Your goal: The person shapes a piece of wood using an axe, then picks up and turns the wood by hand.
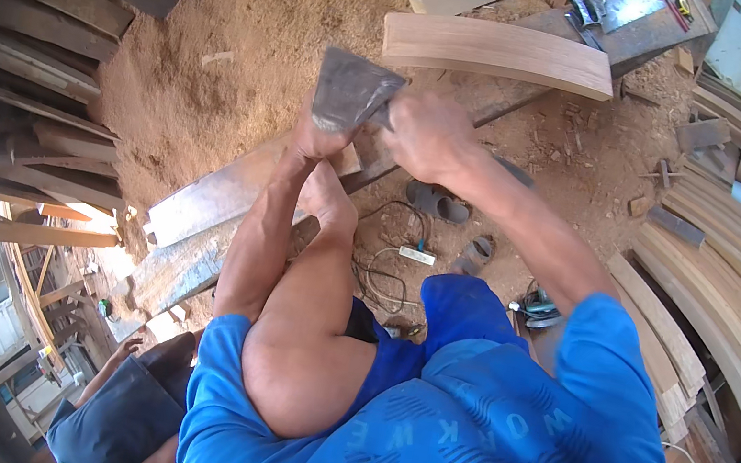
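My right hand [430,140] is closed, knuckles up and slightly blurred, around the handle of what looks like a hatchet [350,93]. Its broad dark metal blade has a worn, pale-streaked face and hangs over my left hand [318,140]. The left fingers are hidden beneath the blade, so their grip does not show. Just below, my bare foot [329,198] rests on a long wooden beam [228,185], with a small piece of light wood [346,164] beside it. A curved, smooth timber [501,51] lies across the beam farther right.
A handsaw [630,15] and other tools lie on the beam's far end. Sandals [438,202], a cord and a white power strip [417,255] are on the sawdust-covered floor. Stacked curved boards [719,296] line the right; dark planks [54,26] the left. Another person [124,411] is at lower left.
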`<state>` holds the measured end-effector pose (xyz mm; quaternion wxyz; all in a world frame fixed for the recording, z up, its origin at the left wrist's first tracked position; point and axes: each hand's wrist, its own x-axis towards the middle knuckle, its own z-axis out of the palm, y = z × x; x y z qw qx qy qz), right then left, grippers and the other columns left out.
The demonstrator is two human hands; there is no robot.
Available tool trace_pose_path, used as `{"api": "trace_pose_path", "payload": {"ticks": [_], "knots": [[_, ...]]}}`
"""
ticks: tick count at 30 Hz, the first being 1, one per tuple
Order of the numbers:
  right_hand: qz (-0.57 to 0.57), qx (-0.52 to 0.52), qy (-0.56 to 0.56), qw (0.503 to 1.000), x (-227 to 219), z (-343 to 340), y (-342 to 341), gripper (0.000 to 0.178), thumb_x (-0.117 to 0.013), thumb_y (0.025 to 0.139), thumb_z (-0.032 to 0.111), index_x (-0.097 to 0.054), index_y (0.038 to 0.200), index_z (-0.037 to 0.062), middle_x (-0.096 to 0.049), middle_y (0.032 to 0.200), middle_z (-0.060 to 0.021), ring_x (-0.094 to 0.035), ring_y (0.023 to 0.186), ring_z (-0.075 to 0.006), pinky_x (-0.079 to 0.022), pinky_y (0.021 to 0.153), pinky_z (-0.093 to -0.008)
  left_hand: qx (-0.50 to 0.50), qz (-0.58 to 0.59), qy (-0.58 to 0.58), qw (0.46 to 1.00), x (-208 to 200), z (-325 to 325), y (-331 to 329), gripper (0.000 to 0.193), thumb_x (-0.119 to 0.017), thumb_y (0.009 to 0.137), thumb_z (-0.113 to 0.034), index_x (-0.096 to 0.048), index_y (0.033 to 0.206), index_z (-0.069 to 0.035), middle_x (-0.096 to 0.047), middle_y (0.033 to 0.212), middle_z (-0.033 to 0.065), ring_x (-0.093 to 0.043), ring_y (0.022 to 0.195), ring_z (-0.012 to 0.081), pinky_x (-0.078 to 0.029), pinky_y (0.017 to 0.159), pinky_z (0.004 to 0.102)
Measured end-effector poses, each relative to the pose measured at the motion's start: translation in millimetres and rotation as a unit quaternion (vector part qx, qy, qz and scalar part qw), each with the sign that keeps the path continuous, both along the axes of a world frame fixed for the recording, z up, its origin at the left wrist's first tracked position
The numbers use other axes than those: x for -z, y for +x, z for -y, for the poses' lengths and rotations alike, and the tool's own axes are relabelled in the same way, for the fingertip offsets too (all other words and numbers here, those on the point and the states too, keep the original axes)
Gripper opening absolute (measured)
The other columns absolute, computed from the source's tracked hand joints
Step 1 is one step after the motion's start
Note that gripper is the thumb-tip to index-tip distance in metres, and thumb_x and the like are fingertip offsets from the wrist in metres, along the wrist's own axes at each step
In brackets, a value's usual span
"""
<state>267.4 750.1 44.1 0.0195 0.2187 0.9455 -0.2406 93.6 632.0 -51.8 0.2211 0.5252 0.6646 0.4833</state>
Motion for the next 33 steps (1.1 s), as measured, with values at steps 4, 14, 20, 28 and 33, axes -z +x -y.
{"api": "trace_pose_path", "payload": {"ticks": [4, 14, 20, 28, 33], "knots": [[-0.176, 0.033, -0.016, 0.984, -49, -17, 3, 0.025, -0.069, 0.086, 0.021, -0.065, 0.092, -0.0023, -0.068, 0.075, -0.0158, -0.070, 0.071, -0.0276, -0.058, 0.066, -0.0382, -0.032, 0.098, -0.047, 0.994, 18, 11, -8, 0.022, -0.075, 0.077, -0.015, -0.061, 0.089, -0.003, -0.060, 0.078, 0.0047, -0.057, 0.073, 0.0149, -0.047, 0.066, 0.0318], [-0.057, -0.019, 0.011, 0.998, 14, 11, -3, 0.026, -0.067, 0.083, 0.018, -0.064, 0.100, -0.0005, -0.069, 0.075, -0.0150, -0.069, 0.066, -0.0319, -0.054, 0.060, -0.0458, 0.049, 0.050, -0.044, 0.997, 33, 21, -13, 0.017, -0.070, 0.083, -0.012, -0.064, 0.097, -0.004, -0.067, 0.092, 0.0082, -0.064, 0.085, 0.0176, -0.051, 0.071, 0.0339], [-0.365, 0.010, -0.085, 0.927, -70, -3, -7, 0.020, -0.070, 0.083, 0.018, -0.063, 0.075, 0.0014, -0.066, 0.065, -0.0150, -0.067, 0.058, -0.0248, -0.054, 0.055, -0.0378, 0.019, -0.033, 0.061, 0.997, -4, 31, 5, 0.014, -0.069, 0.085, -0.009, -0.058, 0.094, -0.006, -0.062, 0.082, 0.0047, -0.063, 0.077, 0.0164, -0.051, 0.065, 0.0309], [-0.689, 0.123, -0.082, 0.709, -126, -19, 14, 0.004, -0.068, 0.083, -0.001, -0.067, 0.082, 0.0032, -0.065, 0.066, -0.0022, -0.059, 0.055, -0.0085, -0.047, 0.054, -0.0241, -0.055, -0.008, 0.019, 0.998, -9, -7, -9, 0.018, -0.069, 0.083, -0.009, -0.052, 0.086, -0.008, -0.053, 0.076, 0.0005, -0.052, 0.071, 0.0109, -0.044, 0.063, 0.0267], [-0.602, 0.207, -0.165, 0.753, -138, -36, 58, 0.011, -0.066, 0.087, 0.004, -0.063, 0.077, 0.0043, -0.061, 0.062, -0.0014, -0.056, 0.053, -0.0078, -0.043, 0.052, -0.0233, -0.050, 0.089, -0.033, 0.994, -13, -19, 2, 0.022, -0.073, 0.079, -0.012, -0.052, 0.084, -0.008, -0.051, 0.076, 0.0007, -0.048, 0.071, 0.0114, -0.043, 0.064, 0.0289]]}}
